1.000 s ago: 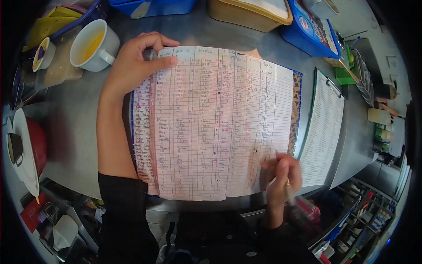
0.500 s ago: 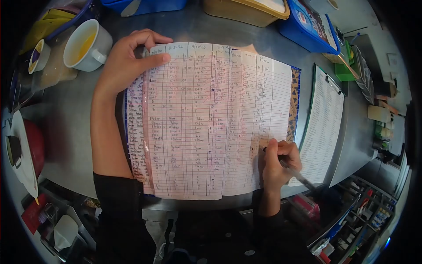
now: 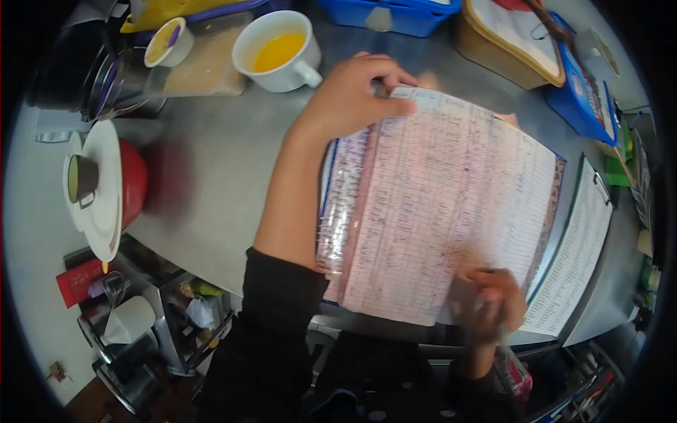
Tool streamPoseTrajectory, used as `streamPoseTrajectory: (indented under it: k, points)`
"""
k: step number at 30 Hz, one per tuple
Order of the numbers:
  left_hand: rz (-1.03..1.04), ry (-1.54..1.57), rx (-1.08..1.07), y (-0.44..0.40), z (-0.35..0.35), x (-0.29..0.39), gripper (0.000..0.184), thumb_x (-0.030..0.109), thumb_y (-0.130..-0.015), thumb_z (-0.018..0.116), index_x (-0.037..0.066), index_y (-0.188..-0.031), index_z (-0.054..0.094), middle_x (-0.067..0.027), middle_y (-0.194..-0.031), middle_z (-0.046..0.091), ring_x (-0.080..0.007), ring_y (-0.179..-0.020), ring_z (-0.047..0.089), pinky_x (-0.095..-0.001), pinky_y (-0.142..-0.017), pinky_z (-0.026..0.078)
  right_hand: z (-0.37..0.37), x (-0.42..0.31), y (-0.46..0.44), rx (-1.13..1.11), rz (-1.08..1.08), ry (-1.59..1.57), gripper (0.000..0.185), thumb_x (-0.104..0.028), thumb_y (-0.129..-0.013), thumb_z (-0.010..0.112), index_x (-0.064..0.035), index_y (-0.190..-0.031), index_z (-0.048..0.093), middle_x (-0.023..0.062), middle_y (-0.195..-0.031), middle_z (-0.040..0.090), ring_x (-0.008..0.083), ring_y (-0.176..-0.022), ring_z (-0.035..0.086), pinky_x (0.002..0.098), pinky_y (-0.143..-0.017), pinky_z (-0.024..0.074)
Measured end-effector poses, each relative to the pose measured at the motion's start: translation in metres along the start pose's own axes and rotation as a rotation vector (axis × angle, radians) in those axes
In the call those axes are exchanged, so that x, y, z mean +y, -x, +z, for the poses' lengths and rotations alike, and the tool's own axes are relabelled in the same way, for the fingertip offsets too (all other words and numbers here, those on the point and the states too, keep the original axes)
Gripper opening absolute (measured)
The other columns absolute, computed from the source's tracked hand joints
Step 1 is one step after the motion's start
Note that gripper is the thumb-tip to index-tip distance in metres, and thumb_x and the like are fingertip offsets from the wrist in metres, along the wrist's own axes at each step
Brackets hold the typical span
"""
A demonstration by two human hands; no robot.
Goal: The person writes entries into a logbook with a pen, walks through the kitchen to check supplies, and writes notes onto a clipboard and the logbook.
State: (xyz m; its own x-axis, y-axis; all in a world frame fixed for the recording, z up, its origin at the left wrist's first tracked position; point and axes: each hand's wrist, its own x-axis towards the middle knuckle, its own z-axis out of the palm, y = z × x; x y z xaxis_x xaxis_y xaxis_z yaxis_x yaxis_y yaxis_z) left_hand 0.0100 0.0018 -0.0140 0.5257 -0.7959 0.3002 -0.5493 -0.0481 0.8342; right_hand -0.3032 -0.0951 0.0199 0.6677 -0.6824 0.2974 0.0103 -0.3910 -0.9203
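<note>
An open ruled notebook (image 3: 437, 211) lies on the metal counter, its pages filled with handwritten columns and numbers. At its top left corner is my left hand (image 3: 352, 95), thumb pressed on the page and fingers curled around the top edge. Over the lower right part of the page, my right hand (image 3: 490, 303) is closed and smeared by motion. The pen it grips shows clearly in the earlier view but is only a blur now. Right of the notebook lies a clipboard (image 3: 575, 247) with a printed list.
A white cup (image 3: 278, 53) of yellow liquid stands at the upper left, beside a small white bowl (image 3: 169, 42) and a clear container (image 3: 208, 63). Blue tubs (image 3: 391, 17) and a tan tub (image 3: 508, 42) line the back. A red pot (image 3: 132, 180) with a white lid sits left.
The camera view has swung left, so the notebook and both hands appear farther right. My right hand has become blurred with motion; my left hand stays at the notebook's top corner.
</note>
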Motion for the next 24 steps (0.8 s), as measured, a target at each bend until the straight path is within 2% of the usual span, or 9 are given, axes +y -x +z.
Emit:
streamPoseTrajectory:
  k: [2, 5, 7, 9, 10, 11, 13, 18, 24]
  points:
    - [-0.028, -0.016, -0.018, 0.001, -0.001, 0.002, 0.034, 0.015, -0.070, 0.076, 0.006, -0.066, 0.044, -0.0053, -0.097, 0.069, -0.0208, -0.092, 0.053, -0.0324, -0.082, 0.042, 0.019, -0.015, -0.006, -0.389, -0.238, 0.343, 0.007, -0.005, -0.079, 0.068, -0.0040, -0.082, 0.062, 0.0139, -0.081, 0.067, 0.0179, -0.052, 0.055, 0.0258, -0.046, 0.0420]
    - [-0.039, -0.035, -0.019, 0.001, 0.000, 0.002, 0.036, 0.017, -0.072, 0.076, 0.007, -0.066, 0.042, -0.0049, -0.100, 0.069, -0.0178, -0.092, 0.054, -0.0311, -0.084, 0.042, 0.029, -0.020, 0.002, -0.481, -0.159, 0.437, 0.024, -0.002, -0.070, 0.073, -0.0056, -0.092, 0.065, 0.0163, -0.092, 0.068, 0.0230, -0.057, 0.060, 0.0269, -0.051, 0.0466]
    - [-0.052, -0.017, -0.031, 0.001, -0.001, 0.002, 0.035, 0.016, -0.072, 0.076, 0.006, -0.066, 0.043, -0.0044, -0.100, 0.069, -0.0182, -0.093, 0.054, -0.0319, -0.085, 0.042, 0.033, -0.030, 0.004, -0.554, -0.100, 0.419, 0.025, -0.003, -0.070, 0.073, -0.0065, -0.094, 0.065, 0.0160, -0.098, 0.068, 0.0207, -0.059, 0.062, 0.0277, -0.050, 0.0476]
    - [-0.054, -0.019, -0.025, 0.001, 0.000, 0.001, 0.035, 0.016, -0.072, 0.076, 0.006, -0.067, 0.043, -0.0045, -0.100, 0.069, -0.0182, -0.093, 0.054, -0.0324, -0.085, 0.042, 0.041, -0.049, 0.000, -0.718, -0.083, 0.413, 0.024, 0.006, -0.071, 0.068, -0.0036, -0.091, 0.063, 0.0178, -0.096, 0.068, 0.0250, -0.063, 0.066, 0.0291, -0.056, 0.0514]
    - [-0.054, -0.020, -0.021, 0.001, 0.001, 0.001, 0.035, 0.016, -0.072, 0.076, 0.006, -0.067, 0.043, -0.0046, -0.100, 0.069, -0.0181, -0.093, 0.054, -0.0328, -0.086, 0.041, 0.043, -0.052, 0.000, -0.783, -0.062, 0.398, 0.027, 0.005, -0.070, 0.070, -0.0048, -0.093, 0.063, 0.0164, -0.101, 0.067, 0.0272, -0.068, 0.067, 0.0309, -0.057, 0.0527]
    - [-0.054, -0.018, -0.021, 0.002, 0.001, 0.001, 0.035, 0.016, -0.072, 0.076, 0.006, -0.067, 0.043, -0.0046, -0.100, 0.069, -0.0181, -0.093, 0.054, -0.0328, -0.086, 0.041, 0.045, -0.051, 0.001, -0.783, -0.061, 0.400, 0.027, 0.005, -0.070, 0.070, -0.0048, -0.093, 0.063, 0.0164, -0.101, 0.067, 0.0272, -0.068, 0.067, 0.0309, -0.057, 0.0527]
    - [-0.064, -0.024, -0.016, 0.002, 0.001, 0.002, 0.035, 0.016, -0.072, 0.076, 0.007, -0.067, 0.043, -0.0046, -0.101, 0.069, -0.0181, -0.094, 0.054, -0.0333, -0.087, 0.041, 0.050, -0.043, 0.004, -0.854, -0.150, 0.384, 0.033, -0.005, -0.070, 0.071, -0.0064, -0.102, 0.061, 0.0133, -0.113, 0.064, 0.0138, -0.056, 0.060, 0.0260, -0.050, 0.0486]
    - [-0.046, -0.017, -0.038, 0.001, -0.002, 0.003, 0.034, 0.015, -0.072, 0.076, 0.006, -0.068, 0.043, -0.0057, -0.102, 0.069, -0.0179, -0.094, 0.054, -0.0332, -0.089, 0.040, 0.061, -0.037, 0.004, -0.745, -0.132, 0.372, 0.031, -0.007, -0.072, 0.070, -0.0057, -0.101, 0.059, 0.0140, -0.117, 0.062, 0.0145, -0.054, 0.060, 0.0255, -0.049, 0.0481]
    - [-0.067, 0.063, -0.067, 0.000, -0.001, 0.003, 0.033, 0.011, -0.073, 0.074, 0.007, -0.068, 0.042, -0.0095, -0.104, 0.066, -0.0174, -0.099, 0.054, -0.0327, -0.092, 0.039, 0.030, -0.027, 0.009, -0.572, -0.045, 0.396, 0.025, -0.004, -0.076, 0.069, -0.0042, -0.098, 0.058, 0.0135, -0.108, 0.066, 0.0169, -0.058, 0.063, 0.0258, -0.051, 0.0496]
